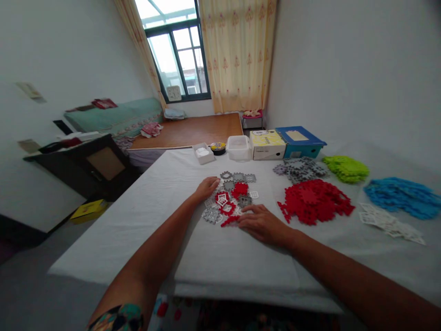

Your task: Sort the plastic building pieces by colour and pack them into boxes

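Note:
A mixed heap of flat interlocking plastic pieces lies before me, with grey pieces (212,214), red pieces (240,189) and white lattice pieces (222,198). My left hand (206,187) rests at the heap's upper left edge, its fingers stretched out against the pieces. On the lower right side lies my right hand (262,224), palm down with fingers extended and a little apart. Its fingertips touch the end of a red piece (229,221) at the near edge of the heap. Neither hand visibly grips anything.
To the right are sorted piles: red (315,202), dark grey (305,170), green (345,168), blue (403,197) and white (391,224). Along the back stand a small white box (203,158), a round tin (218,148), a clear tub (239,149), a yellow-white carton (268,146) and a blue box (299,142).

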Demonstrator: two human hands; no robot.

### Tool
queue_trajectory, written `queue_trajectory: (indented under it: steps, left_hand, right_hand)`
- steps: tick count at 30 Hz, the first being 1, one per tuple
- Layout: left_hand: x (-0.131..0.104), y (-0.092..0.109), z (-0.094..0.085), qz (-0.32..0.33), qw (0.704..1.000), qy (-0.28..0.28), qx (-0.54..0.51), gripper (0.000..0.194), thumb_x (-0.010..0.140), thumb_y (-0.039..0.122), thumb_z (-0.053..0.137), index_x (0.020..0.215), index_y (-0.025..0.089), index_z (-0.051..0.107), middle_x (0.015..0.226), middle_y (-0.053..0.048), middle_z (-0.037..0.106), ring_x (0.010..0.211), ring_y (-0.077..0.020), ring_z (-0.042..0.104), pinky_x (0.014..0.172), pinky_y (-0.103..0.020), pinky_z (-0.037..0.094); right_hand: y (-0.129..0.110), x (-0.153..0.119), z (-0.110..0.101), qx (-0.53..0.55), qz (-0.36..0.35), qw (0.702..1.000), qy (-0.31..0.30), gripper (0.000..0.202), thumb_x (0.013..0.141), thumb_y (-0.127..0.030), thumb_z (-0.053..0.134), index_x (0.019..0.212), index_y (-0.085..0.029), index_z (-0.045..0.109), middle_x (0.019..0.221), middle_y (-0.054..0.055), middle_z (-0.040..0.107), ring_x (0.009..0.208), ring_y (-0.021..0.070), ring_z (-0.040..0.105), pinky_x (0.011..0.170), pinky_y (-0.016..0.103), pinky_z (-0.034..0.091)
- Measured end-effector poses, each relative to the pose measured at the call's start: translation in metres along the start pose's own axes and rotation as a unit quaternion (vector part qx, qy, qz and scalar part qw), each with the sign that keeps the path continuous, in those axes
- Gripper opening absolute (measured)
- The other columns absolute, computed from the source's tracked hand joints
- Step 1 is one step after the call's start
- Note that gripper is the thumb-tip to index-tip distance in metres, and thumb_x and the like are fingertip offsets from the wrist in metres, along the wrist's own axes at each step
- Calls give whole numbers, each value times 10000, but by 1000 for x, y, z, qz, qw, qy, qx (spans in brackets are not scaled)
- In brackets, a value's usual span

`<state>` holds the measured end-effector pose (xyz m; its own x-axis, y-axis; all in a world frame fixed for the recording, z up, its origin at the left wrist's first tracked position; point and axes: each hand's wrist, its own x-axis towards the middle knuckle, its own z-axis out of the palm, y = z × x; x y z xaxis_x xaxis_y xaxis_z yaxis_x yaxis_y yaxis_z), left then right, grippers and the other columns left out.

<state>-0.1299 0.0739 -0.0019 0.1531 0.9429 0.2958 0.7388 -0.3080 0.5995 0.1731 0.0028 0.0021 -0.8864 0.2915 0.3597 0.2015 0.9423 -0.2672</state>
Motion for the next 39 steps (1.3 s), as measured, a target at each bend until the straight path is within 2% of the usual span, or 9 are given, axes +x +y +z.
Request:
queue_trajectory:
  steps: [7, 10, 15, 18, 21, 26, 34, 37, 39]
  left_hand:
    - [13, 15, 29, -21, 995, 13, -100, 608, 928, 593, 310, 1041, 149, 711, 1031, -60, 729, 1065, -254, 623, 956, -378, 476]
    - [8, 15, 30, -27, 986, 13, -161, 584, 926, 586, 364, 1101, 151, 712, 1103, -67, 726, 1105, -263, 620, 991, -390, 458]
    - [-1, 5, 21, -47, 964, 36, -259, 593, 895, 613, 440, 1116, 132, 708, 1159, -102, 713, 1096, -258, 632, 967, -377, 479]
    - [-2, -2, 18, -77, 958, 73, -265, 602, 888, 619, 446, 1104, 122, 707, 1136, -123, 718, 1057, -257, 649, 909, -371, 513]
    - [0, -8, 18, -84, 959, 81, -259, 597, 872, 633, 463, 1079, 132, 715, 1118, -121, 724, 1052, -261, 651, 892, -370, 523]
    - [2, -13, 21, -80, 964, 70, -245, 592, 848, 644, 485, 1038, 142, 734, 1068, -96, 742, 1023, -256, 655, 890, -363, 518]
    - [-1, -3, 14, -95, 974, 66, -195, 595, 809, 643, 512, 1021, 139, 749, 995, -83, 759, 947, -258, 663, 836, -345, 509]
    - [-2, 2, 11, -89, 980, 56, -167, 588, 797, 649, 519, 1001, 150, 753, 1004, -78, 759, 956, -263, 665, 859, -348, 501]
    - [-2, 3, 9, -84, 984, 56, -144, 584, 804, 642, 502, 1013, 156, 749, 1023, -77, 757, 985, -269, 663, 878, -349, 497]
  right_hand:
    - [24, -11, 0, -18, 137, 982, 126, 193, 934, -207, 525, 1065, -196, 665, 993, 84, 698, 963, 211, 593, 834, 377, 467]
    - [17, 5, -2, -22, 122, 987, 102, 225, 929, -189, 529, 1123, -203, 644, 1081, 87, 690, 1005, 217, 593, 868, 392, 472]
    - [8, 63, 2, -29, 64, 996, 62, 308, 917, -204, 572, 1223, -192, 602, 1220, 102, 645, 1095, 225, 562, 953, 408, 461]
    - [6, 90, 16, -73, 58, 995, 25, 283, 897, -223, 618, 1174, -172, 639, 1172, 101, 669, 1027, 234, 567, 928, 404, 465]
    - [6, 95, 26, -109, 50, 993, -5, 181, 924, -200, 574, 1058, -160, 689, 1029, 92, 705, 921, 216, 572, 861, 369, 469]
    - [5, 77, 16, -51, 35, 998, -11, 146, 905, -158, 593, 993, -182, 707, 990, 61, 722, 879, 186, 589, 824, 318, 468]
    - [19, 34, -24, 12, 143, 986, 85, 259, 973, -244, 465, 1033, -184, 710, 1017, 92, 695, 959, 194, 621, 886, 348, 483]
    - [30, -8, -50, 22, 241, 958, 153, 247, 949, -311, 511, 1027, -194, 715, 958, 85, 694, 864, 184, 643, 787, 324, 509]
    - [42, -47, -67, 31, 324, 916, 236, 247, 903, -364, 578, 1036, -196, 700, 950, 75, 711, 843, 185, 661, 763, 320, 520]
